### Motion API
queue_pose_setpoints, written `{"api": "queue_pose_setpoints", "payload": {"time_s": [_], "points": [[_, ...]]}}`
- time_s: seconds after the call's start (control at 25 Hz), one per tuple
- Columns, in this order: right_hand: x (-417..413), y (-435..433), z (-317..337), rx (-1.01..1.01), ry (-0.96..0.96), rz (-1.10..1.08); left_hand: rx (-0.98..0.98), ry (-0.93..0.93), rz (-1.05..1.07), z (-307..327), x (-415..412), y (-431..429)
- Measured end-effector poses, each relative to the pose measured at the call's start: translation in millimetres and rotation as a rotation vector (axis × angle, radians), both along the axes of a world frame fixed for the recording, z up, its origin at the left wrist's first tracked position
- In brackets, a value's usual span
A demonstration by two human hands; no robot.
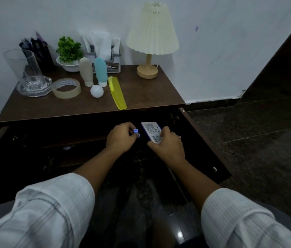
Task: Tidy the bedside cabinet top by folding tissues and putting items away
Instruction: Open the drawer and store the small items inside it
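Left hand (120, 138) is pinching a small blue-capped item (135, 131). Right hand (168, 147) is gripping a flat printed packet (150, 130). Both are hanging just below the bench (150, 93) front edge. Packet is looking light and stiffish, probably best gripped along its long edges.

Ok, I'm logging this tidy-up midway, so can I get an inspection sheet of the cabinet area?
Surface: brown cabinet top, doors open below.
Job's things: tissues upright in holder; comb, tape, ball, beige bottle, teal bottle on top.
Clutter: ashtray, glass, pens, plant, lamp.
Hands: left hand pinches a blue-capped item; right hand holds a printed box.
Cables: nothing seen.
Surroundings: white wall, dark tiled floor.
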State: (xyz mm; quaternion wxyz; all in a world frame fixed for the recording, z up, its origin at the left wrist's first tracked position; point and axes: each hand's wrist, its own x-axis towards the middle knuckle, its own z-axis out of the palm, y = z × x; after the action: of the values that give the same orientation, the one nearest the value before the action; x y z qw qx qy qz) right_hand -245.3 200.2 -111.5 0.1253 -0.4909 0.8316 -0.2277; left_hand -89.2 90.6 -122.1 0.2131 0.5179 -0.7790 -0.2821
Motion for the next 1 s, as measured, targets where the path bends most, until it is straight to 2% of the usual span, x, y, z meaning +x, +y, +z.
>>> {"api": "queue_pose_setpoints", "payload": {"time_s": [0.44, 0.64, 0.76, 1.0], "points": [[-38.1, -87.9, -55.1, 0.133, 0.324, 0.066, 0.048, -0.026, 0.029, -63.4, -55.3, -66.7], [-46.6, -87.2, -66.2, 0.153, 0.289, 0.075, 0.043, -0.019, 0.042, -78.5, -58.1, -71.0], [-40.4, -78.2, -68.8, 0.042, 0.333, 0.085, 0.038, -0.023, 0.059, -78.0, -60.6, -71.7], [-36.9, -62.6, -88.2, 0.066, 0.431, 0.286, 0.058, -0.030, 0.078, -81.1, -66.4, -76.0]]}}
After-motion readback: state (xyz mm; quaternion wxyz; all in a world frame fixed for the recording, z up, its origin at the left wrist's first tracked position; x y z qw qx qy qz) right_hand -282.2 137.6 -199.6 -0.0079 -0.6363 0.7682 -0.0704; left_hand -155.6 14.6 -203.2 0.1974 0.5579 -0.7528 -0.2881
